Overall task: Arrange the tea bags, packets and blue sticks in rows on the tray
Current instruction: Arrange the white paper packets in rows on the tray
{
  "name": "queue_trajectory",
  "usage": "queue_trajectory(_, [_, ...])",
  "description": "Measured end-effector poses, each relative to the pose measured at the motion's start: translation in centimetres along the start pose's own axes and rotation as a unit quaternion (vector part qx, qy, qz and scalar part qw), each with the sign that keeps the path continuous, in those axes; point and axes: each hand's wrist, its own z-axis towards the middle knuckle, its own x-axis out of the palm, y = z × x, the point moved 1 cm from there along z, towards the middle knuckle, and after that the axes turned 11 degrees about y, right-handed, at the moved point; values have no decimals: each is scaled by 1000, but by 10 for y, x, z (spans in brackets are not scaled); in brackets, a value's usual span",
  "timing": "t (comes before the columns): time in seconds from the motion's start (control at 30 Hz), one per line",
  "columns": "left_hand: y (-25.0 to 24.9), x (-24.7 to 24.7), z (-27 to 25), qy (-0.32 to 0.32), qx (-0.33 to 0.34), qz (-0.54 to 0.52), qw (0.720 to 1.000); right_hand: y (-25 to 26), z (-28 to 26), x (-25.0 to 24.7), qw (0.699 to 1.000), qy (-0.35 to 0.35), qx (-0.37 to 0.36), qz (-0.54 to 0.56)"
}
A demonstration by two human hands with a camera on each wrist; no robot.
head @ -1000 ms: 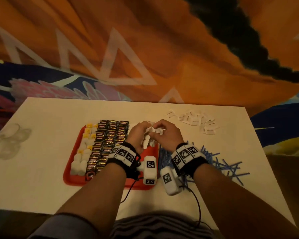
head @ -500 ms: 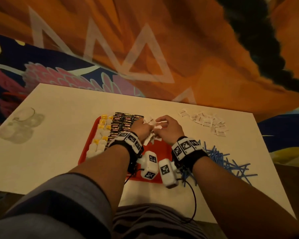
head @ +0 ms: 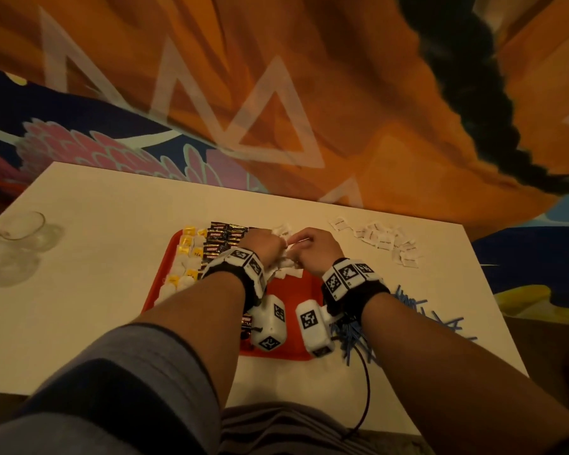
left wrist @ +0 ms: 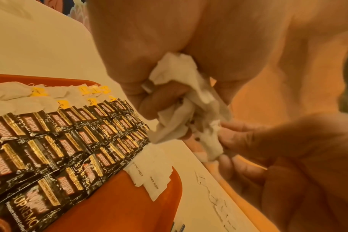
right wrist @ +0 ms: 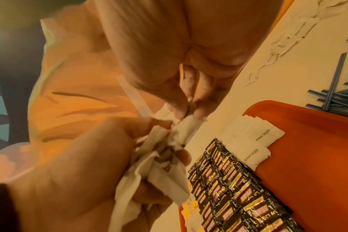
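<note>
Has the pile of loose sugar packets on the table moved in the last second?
No. The loose sugar packets lie at the same spot beyond the red tray's far right corner; only the camera shifted.

The place looked like a café or hotel lounge corner, though the pictures could not settle which. A plain pale worktop (head: pixel 105 257) stood against a large painted mural (head: pixel 309 93) of orange folds, pink petals and dark blue. On the worktop lay a red serving tray (head: pixel 296 290) stocked with tea bags (head: pixel 188 247), instant coffee packets (head: pixel 224 238) and brown sugar packets (right wrist: pixel 256 147). Right of the tray lay blue stirring sticks (head: pixel 417 307); left of it stood a clear glass mug (head: pixel 23 231).
</note>
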Motion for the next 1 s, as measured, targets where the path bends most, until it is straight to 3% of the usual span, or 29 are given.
queue_trajectory(0.17, [19, -1, -4, 5, -11, 30, 999, -9, 5, -15, 992, -76, 15, 102])
queue_trajectory(0.27, [26, -4, -1, -7, 5, -27, 1000, -10, 11, -14, 969, -47, 13, 243])
queue_trajectory(0.37, [20, -4, 1, -14, 18, -89, 996, -9, 13, -9, 964, -24, 6, 266])
queue_trajectory(0.5, [-1, -7, 1, -8, -24, -135, 991, -6, 13, -8, 953, -14, 1, 303])
queue_trajectory(0.6, [-4, -5, 0, -23, -45, -196, 979, -9, 19, -13, 958, -6, 17, 285])
queue_trajectory(0.67, [-2, -4, 2, -14, -45, -169, 985, -11, 20, -16, 965, 2, 16, 261])
queue_trajectory(0.8, [5, -3, 7, -16, 29, -111, 993, -12, 22, -18, 980, 26, -3, 198])
queue_trajectory(1.0, [12, 0, 8, -10, 22, -120, 993, -21, 38, -23, 982, -90, -9, 163])
